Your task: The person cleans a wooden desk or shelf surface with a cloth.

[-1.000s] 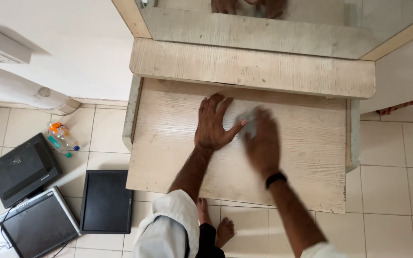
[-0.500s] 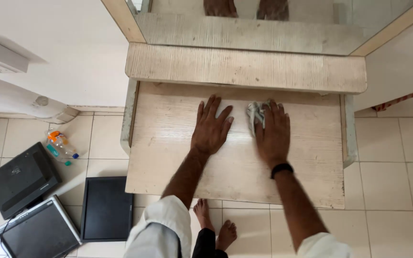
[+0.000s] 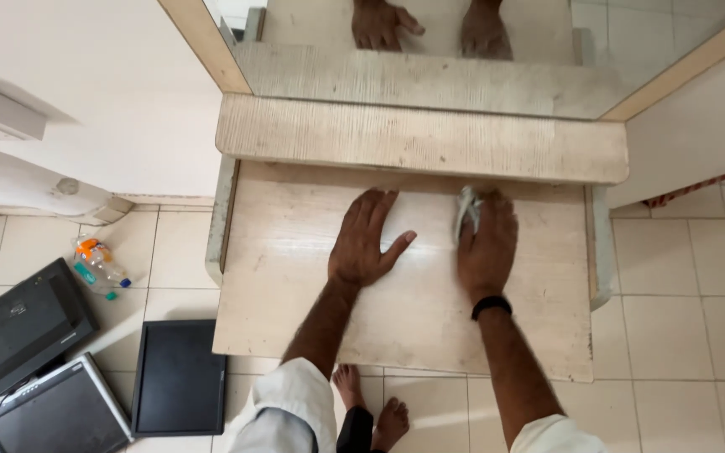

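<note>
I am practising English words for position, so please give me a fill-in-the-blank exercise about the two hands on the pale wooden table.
1. The right hand presses a crumpled grey ____ onto the pale wooden tabletop.
2. The left hand lies flat with its fingers ____.
3. A black band sits on the ____ wrist.
4. The flat black devices lie on the tiled ____.

Missing words: cloth; spread; right; floor

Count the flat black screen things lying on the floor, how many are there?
3. One black monitor lies face up beside the wooden tabletop. A second lies farther left, near the plastic bottles. A third, silver-edged, sits in the bottom-left corner, partly cut off.
</note>
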